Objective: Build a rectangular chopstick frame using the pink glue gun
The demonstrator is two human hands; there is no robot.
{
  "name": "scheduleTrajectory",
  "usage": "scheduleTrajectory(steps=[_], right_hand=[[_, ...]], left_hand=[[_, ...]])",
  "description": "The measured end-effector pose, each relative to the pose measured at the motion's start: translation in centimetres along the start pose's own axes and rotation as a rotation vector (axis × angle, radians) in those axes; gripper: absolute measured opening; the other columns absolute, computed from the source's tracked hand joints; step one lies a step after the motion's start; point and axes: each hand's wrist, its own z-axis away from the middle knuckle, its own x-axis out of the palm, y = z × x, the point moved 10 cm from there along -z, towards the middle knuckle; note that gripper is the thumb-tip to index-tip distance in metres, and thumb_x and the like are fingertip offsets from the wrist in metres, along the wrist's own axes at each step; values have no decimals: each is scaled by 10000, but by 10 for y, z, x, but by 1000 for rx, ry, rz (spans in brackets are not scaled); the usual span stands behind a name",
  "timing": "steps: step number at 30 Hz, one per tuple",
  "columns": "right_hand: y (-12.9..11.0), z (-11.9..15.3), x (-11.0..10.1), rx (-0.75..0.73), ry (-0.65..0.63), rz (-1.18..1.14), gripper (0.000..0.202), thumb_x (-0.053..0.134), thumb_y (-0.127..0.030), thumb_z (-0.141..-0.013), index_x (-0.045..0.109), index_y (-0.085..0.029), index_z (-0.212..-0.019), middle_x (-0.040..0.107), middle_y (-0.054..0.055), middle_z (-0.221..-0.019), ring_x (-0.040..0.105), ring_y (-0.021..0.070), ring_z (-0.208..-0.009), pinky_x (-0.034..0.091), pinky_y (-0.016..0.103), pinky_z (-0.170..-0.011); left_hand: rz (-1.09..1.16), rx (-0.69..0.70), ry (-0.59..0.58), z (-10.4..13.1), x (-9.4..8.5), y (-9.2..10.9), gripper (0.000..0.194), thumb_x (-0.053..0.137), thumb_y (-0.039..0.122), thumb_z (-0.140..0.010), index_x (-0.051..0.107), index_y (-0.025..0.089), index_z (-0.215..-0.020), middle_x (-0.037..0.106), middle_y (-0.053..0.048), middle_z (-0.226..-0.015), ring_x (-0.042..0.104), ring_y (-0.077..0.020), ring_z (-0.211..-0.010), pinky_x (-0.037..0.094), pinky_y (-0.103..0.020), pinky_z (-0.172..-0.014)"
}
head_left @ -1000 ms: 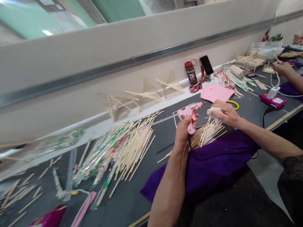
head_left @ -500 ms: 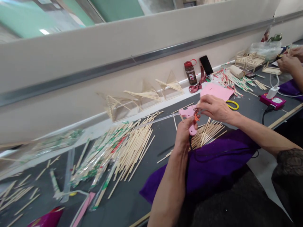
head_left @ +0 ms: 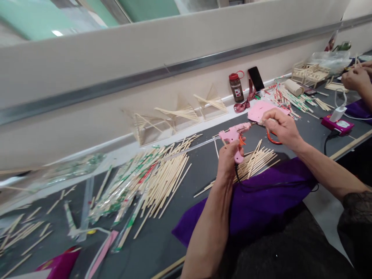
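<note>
Wrapped round the handle of a pink glue gun (head_left: 231, 135) is my left hand (head_left: 228, 157); a clear glue stick sticks out of the gun's back. My right hand (head_left: 280, 126) is closed near the nozzle, its fingers pinched on something pale and too small to make out. Below the gun lies a bundle of thin wooden sticks (head_left: 261, 162), beside a purple cloth (head_left: 261, 197). Part of a red-orange ring handle (head_left: 273, 139) shows under my right hand, near pink paper (head_left: 258, 110).
Loose sticks (head_left: 168, 178) and wrapped ones spread over the dark table (head_left: 162, 236). Stick frames (head_left: 186, 112) lean by the wall. A bottle (head_left: 235, 89), a phone (head_left: 255, 78) and a purple box (head_left: 337, 124) stand further right. Another person's hands (head_left: 356, 79) hold sticks at the far right.
My right hand has moved right, away from the gun, so the nozzle now shows. The yellow ring handle is no longer visible and a red-orange one shows. My left hand still holds the gun.
</note>
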Motion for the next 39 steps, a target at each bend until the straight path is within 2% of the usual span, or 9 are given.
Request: scheduleTrajectory(steps=[2, 4, 9, 16, 22, 27, 30, 35, 39], right_hand=[[26, -3, -1, 185, -12, -128, 149, 562, -325, -933, 647, -216, -989, 601, -7, -774, 537, 114, -636, 489, 281, -620], [39, -6, 2, 244, -29, -176, 218, 549, -316, -923, 651, -232, -1097, 639, 17, -892, 583, 126, -709, 518, 292, -653], [9, -13, 14, -44, -95, 109, 421, 569, -190, -874, 615, -254, -1288, 636, 71, -1210, 607, 211, -1078, 524, 379, -900], [-15, -7, 43, -337, -322, 493, 260, 581, -240, -934, 646, -185, -1180, 676, 103, -1086, 614, 227, -988, 504, 390, -868], [-10, -8, 43, -259, -316, 411, 158, 590, -159, -856, 615, -172, -1011, 616, 76, -993, 563, 167, -827, 471, 300, -704], [0, -15, 24, -70, -244, 242, 126, 704, -261, -820, 616, -182, -865, 582, 2, -812, 503, 115, -679, 427, 262, -627], [4, -18, 12, -50, -189, 213, 151, 712, -307, -830, 654, -197, -915, 624, 9, -875, 541, 125, -724, 458, 272, -652], [-5, -11, 34, -255, -379, 350, 251, 605, -324, -932, 668, -212, -1147, 669, 99, -1213, 606, 223, -1120, 486, 400, -946], [3, -9, 55, -231, -501, 481, 287, 548, -314, -964, 637, -194, -1210, 721, 107, -1135, 636, 243, -1068, 467, 428, -942]], left_hand=[[14, 15, -11, -2, 0, -2, 424, 714, 469, -657, 764, 105, -868, 524, 21, -470, 383, -66, -419, 238, -208, -417], [24, 31, -23, -4, -1, -5, 410, 724, 460, -660, 769, 111, -869, 547, 10, -490, 396, -69, -440, 251, -203, -426], [-6, 26, -45, -5, -1, -7, 418, 719, 474, -672, 771, 106, -864, 550, 8, -493, 378, -67, -433, 243, -208, -425], [-40, -26, -55, -1, 5, -4, 427, 706, 486, -626, 757, 94, -789, 515, 17, -460, 354, -54, -395, 213, -216, -423], [-93, -53, -91, 0, 9, -3, 450, 688, 493, -612, 754, 85, -792, 500, 20, -434, 337, -56, -377, 198, -228, -421], [-102, -71, -102, 2, 12, -3, 465, 680, 495, -596, 751, 81, -794, 495, 23, -424, 339, -58, -374, 197, -228, -423], [-100, -80, -103, 3, 13, -4, 463, 683, 492, -593, 752, 82, -796, 497, 23, -426, 349, -60, -380, 207, -226, -427], [-137, -67, -165, 4, 17, -5, 454, 682, 501, -616, 757, 88, -790, 488, 27, -416, 341, -61, -369, 217, -225, -414], [-166, -66, -209, 3, 17, -8, 440, 675, 502, -651, 765, 96, -792, 486, 25, -414, 342, -66, -365, 237, -228, -409]])
